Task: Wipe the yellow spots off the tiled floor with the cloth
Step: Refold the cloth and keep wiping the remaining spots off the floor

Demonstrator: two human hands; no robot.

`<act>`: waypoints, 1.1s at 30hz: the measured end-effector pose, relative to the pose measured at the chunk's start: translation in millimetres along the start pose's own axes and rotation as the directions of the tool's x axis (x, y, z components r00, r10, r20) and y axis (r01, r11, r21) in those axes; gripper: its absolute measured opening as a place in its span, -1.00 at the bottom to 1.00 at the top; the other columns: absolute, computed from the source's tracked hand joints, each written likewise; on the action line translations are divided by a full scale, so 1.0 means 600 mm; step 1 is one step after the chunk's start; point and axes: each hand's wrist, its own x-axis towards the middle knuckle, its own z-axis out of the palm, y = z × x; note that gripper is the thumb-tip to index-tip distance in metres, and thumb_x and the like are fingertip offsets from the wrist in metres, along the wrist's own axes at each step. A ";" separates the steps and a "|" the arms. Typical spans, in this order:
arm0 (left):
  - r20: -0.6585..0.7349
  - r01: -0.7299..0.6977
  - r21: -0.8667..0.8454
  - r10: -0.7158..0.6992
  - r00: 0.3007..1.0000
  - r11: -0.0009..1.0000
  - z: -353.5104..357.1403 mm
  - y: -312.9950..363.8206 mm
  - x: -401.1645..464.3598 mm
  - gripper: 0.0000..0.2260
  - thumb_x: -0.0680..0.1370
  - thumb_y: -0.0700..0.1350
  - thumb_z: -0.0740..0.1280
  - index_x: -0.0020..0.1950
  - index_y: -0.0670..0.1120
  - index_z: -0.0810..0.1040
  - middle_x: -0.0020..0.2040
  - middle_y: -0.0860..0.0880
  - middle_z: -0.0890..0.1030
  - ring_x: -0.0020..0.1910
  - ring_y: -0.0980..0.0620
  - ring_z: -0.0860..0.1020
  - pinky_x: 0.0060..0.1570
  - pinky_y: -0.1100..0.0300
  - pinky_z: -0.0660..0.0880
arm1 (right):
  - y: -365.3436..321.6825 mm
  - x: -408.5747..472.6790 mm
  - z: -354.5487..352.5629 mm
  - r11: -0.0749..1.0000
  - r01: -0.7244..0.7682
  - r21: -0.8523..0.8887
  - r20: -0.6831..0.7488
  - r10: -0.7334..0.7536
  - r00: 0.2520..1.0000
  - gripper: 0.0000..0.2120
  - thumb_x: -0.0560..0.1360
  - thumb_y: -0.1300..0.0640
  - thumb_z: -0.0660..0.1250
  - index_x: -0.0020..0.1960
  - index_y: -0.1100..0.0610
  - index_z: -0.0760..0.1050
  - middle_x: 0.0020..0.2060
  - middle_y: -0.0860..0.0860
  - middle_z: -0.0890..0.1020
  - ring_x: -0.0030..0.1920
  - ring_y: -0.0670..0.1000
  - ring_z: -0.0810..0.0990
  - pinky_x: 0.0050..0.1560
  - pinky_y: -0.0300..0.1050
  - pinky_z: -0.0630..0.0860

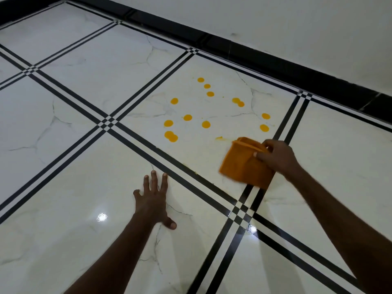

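Several round yellow spots (187, 117) dot one white marble-look tile (212, 149) of the floor, spread from its far side to its right edge. A small yellow smear (219, 137) lies just left of the cloth. My right hand (275, 154) grips a folded orange cloth (239, 166) that lies on the near right corner of that tile, over the black stripe lines. My left hand (153, 196) rests flat on the neighbouring near tile with its fingers spread.
Black double stripes (106, 124) run between the glossy tiles and cross in small checker patterns. A black skirting board (254, 54) lines the white wall at the back. Light glares on the near tiles.
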 end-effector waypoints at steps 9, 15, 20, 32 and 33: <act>-0.113 0.036 -0.079 -0.045 0.993 0.996 -0.070 0.017 0.042 0.03 0.37 0.23 0.53 0.62 -0.10 0.03 0.56 -0.21 0.16 0.53 -0.22 0.17 0.39 -0.18 0.30 | -0.105 0.031 0.013 0.896 0.438 -0.064 -0.148 -0.443 0.884 -0.94 0.49 0.12 0.32 -0.11 0.11 0.50 -0.23 -0.02 0.56 -0.17 0.04 0.52 -0.13 0.01 0.50; -0.107 0.034 -0.046 -0.038 0.993 0.998 -0.051 0.036 0.061 0.13 0.36 0.29 0.50 0.62 -0.19 -0.10 0.60 -0.26 -0.01 0.59 -0.24 0.00 0.43 -0.20 0.26 | -0.001 0.060 0.182 0.793 0.374 -0.480 0.160 -0.339 0.927 -0.24 0.57 -0.32 -0.14 0.62 0.09 0.19 0.59 0.22 0.25 0.59 0.26 0.19 0.57 0.23 0.15; -0.107 0.003 0.026 0.000 0.994 1.000 -0.053 0.025 0.065 0.20 0.29 0.33 0.53 0.62 -0.18 -0.10 0.57 -0.22 0.07 0.55 -0.21 0.11 0.41 -0.11 0.33 | 0.063 0.050 0.201 0.822 0.272 -0.501 -0.019 -0.324 0.946 -0.28 0.62 -0.30 -0.07 0.68 0.01 0.00 0.65 0.15 0.12 0.65 0.21 0.05 0.60 0.31 -0.01; 0.168 0.081 -0.240 -0.041 0.985 0.967 -0.196 -0.118 0.057 -0.02 0.43 0.27 0.46 0.64 -0.04 -0.01 0.60 -0.14 0.16 0.57 -0.12 0.18 0.48 0.05 0.21 | -0.019 0.122 0.210 0.866 0.184 -0.465 -0.008 -0.212 0.977 -0.20 0.55 -0.35 -0.02 0.66 0.08 0.11 0.57 0.37 0.20 0.58 0.41 0.14 0.53 0.47 0.05; 0.144 0.090 -0.247 -0.055 0.988 0.965 -0.196 -0.135 0.067 -0.01 0.43 0.27 0.46 0.64 -0.05 -0.01 0.60 -0.14 0.16 0.57 -0.11 0.18 0.48 0.05 0.21 | -0.047 0.147 0.226 0.861 0.219 -0.458 0.014 -0.240 0.971 -0.20 0.55 -0.35 -0.03 0.65 0.08 0.15 0.56 0.37 0.22 0.58 0.42 0.15 0.51 0.48 0.07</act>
